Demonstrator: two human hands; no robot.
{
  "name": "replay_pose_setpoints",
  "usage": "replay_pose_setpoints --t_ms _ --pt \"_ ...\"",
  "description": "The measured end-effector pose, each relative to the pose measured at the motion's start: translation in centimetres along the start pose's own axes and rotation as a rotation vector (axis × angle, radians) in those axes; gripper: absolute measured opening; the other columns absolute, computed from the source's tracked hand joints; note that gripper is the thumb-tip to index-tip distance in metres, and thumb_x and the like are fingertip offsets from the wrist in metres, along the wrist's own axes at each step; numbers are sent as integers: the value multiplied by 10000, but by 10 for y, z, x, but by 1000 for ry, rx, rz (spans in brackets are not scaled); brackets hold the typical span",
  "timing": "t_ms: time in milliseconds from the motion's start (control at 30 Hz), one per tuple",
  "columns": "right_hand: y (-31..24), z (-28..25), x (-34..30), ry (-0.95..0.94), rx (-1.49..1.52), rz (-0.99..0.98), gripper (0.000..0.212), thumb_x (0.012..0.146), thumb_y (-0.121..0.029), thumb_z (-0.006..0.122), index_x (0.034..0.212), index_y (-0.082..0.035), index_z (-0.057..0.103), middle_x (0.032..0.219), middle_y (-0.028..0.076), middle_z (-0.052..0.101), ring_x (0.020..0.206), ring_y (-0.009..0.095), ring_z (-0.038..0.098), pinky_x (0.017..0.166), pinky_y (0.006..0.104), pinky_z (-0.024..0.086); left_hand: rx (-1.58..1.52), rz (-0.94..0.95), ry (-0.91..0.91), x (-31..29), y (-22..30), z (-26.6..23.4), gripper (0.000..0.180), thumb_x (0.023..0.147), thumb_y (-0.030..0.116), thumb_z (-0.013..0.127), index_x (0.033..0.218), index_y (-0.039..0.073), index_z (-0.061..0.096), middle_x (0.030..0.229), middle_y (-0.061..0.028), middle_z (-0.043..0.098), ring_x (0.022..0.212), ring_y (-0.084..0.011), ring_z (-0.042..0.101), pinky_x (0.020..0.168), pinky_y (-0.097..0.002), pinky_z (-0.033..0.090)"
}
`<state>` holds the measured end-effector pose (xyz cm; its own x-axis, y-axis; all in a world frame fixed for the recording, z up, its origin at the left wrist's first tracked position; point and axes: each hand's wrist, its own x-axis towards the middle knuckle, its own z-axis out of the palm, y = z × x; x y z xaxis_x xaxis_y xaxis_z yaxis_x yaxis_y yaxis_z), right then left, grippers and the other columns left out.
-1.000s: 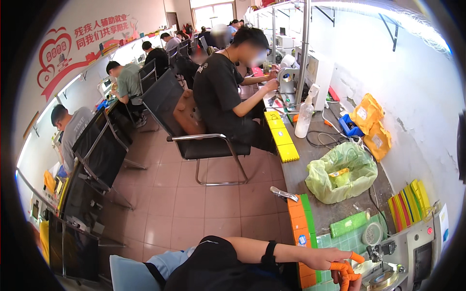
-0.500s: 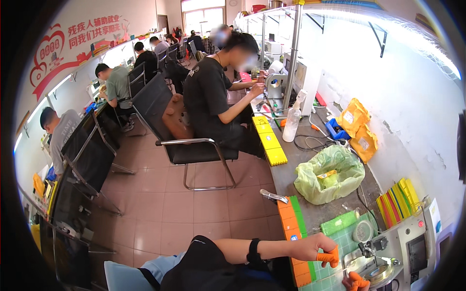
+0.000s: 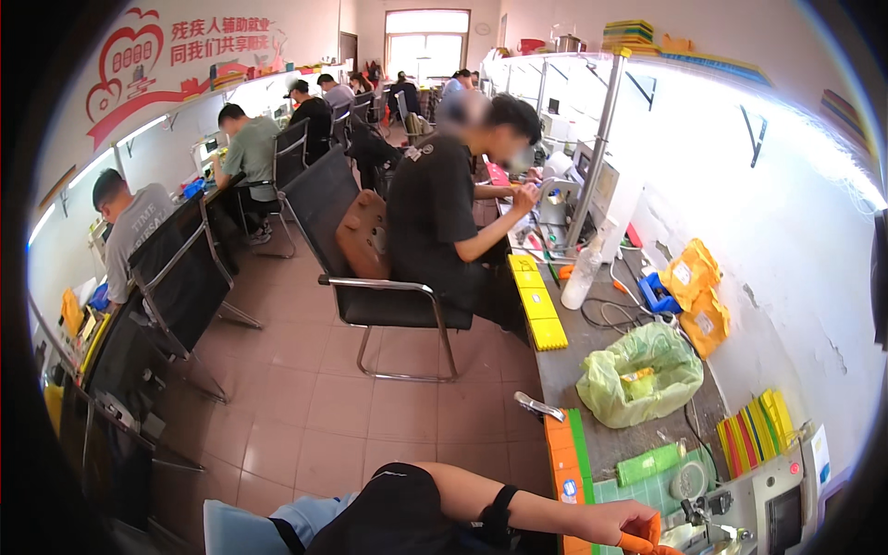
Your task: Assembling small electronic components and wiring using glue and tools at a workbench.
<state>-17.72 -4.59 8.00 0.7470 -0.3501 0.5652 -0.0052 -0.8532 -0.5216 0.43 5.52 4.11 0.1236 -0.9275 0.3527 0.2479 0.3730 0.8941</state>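
Note:
My left hand [image 3: 627, 524] reaches in at the lower edge, over the bench by the green cutting mat [image 3: 629, 492]. Orange finger cots [image 3: 636, 543] cover some of its fingertips. The fingers are bent together as in a pinch; what they hold, if anything, is hidden. Just right of this hand are the metal clamp parts [image 3: 708, 509] of a grey bench machine [image 3: 772, 490] with a dark screen and a red button. A round clear dish [image 3: 689, 481] and a green packet [image 3: 649, 463] lie beyond the hand. My right hand cannot be made out in the picture.
Orange and green strips [image 3: 566, 453] line the bench edge. Farther along stand a bin lined with a pale green bag [image 3: 601, 379], a spray bottle [image 3: 583, 277] and yellow boxes [image 3: 539, 310]. Coloured folders [image 3: 758, 425] lean at right. A co-worker [image 3: 439, 203] sits ahead.
The view has tilted up, so the bench and hands sit lower in the picture. My right hand, seen before near the machine, has dropped out. My left hand's fingers stay bent.

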Motion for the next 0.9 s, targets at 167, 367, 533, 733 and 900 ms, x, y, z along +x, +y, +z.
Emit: replay_pose_setpoints --t_ms 167,367,533,733,900 --pt "6 5 7 -116 -56 38 65 994 -23 621 1056 -4 622 824 110 641 719 168 622 654 311 526 -26 -65 -75 3 -4 -21 190 988 151 687 1079 -14 662 1064 -134 732 916 -230 732 814 -349 594" --pt "-19 -2 25 -149 -138 -22 58 975 -16 636 1031 -29 629 807 134 651 680 236 624 637 348 512 153 -158 -159 20 -7 -39 236 981 210 701 1074 -4 667 1041 -130 734 900 -226 737 784 -326 592" --pt "-7 -13 16 -113 -127 87 71 951 10 651 1013 -25 657 806 121 646 672 234 625 638 335 516 34 -61 -231 32 8 -20 162 962 104 649 941 -15 541 852 -114 677 674 -179 708 588 -297 529" --pt "-30 -8 6 154 130 379 124 961 -70 641 1052 9 610 893 105 639 729 172 620 675 297 528 531 150 -251 48 59 -11 198 977 178 635 985 12 527 922 -154 587 837 -336 609 720 -415 481" --pt "-23 -8 39 68 193 375 114 896 -79 653 799 -37 696 712 70 660 649 215 625 634 304 474 816 168 -85 63 85 -57 255 852 75 729 1083 26 632 1040 -146 665 992 -293 671 846 -359 526"
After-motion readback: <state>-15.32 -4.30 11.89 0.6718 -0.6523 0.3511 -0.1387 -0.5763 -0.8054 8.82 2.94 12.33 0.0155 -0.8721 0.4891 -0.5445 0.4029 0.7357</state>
